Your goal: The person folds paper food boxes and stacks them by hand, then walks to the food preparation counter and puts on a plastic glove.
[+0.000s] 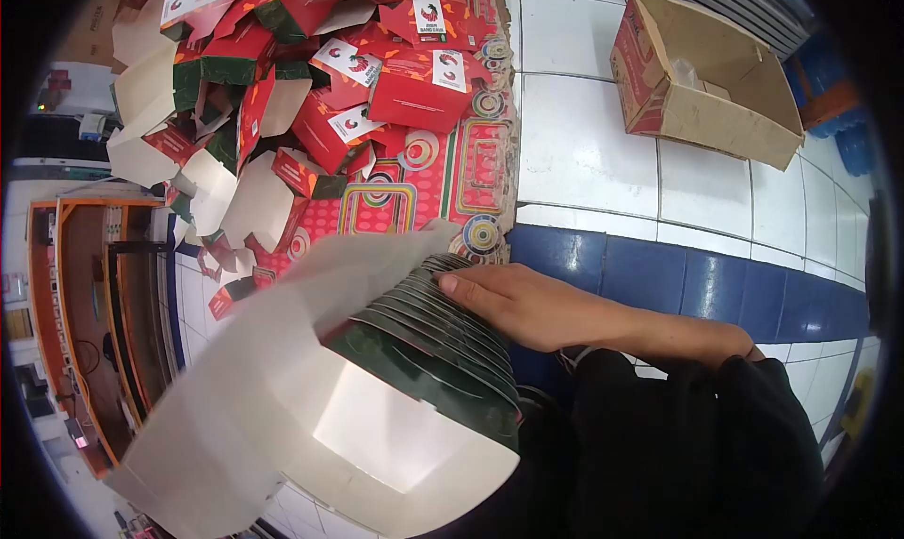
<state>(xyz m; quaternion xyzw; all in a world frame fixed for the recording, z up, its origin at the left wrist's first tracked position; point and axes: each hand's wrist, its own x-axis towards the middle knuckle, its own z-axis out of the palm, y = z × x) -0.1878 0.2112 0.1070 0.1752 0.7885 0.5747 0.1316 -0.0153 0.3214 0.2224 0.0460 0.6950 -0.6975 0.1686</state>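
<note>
Right hand (527, 301), stretched to the left, holds the stacked boxes (428, 365) at their far right side, thumb on top.

A patterned red cover (436, 183) (circles, rounded frames) bears a jumbled heap of red boxes (419, 98).

Red and dark-green cartons (419, 101) bore white labels (448, 71); the carton stack (424, 374) showed dark green and white; the red bench cover (428, 183) carried dots and multicoloured rings.
</note>
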